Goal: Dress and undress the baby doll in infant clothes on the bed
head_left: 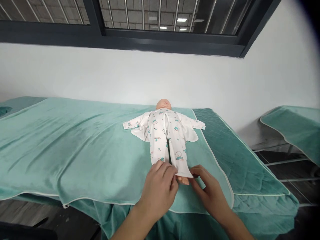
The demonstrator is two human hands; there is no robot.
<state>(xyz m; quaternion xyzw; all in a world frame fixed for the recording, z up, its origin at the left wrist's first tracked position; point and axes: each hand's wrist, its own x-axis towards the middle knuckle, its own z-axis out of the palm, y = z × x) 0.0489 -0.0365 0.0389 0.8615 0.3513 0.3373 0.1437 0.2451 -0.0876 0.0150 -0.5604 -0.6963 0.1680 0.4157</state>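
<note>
A baby doll (163, 104) lies on its back on a green blanket (75, 143), head toward the wall. It wears a white patterned romper (160, 133), open down the front, with its sleeves spread out. My left hand (160, 186) rests over the doll's left leg end, fingers curled on the romper's hem. My right hand (208, 190) pinches the hem of the other romper leg, where a bare doll foot (184, 181) pokes out.
The blanket covers a padded table with a quilted green cover (240, 160) along a white wall (175, 76). A dark-framed window (150, 30) runs above. Another green-covered table (295, 130) stands at the right, with a floor gap between.
</note>
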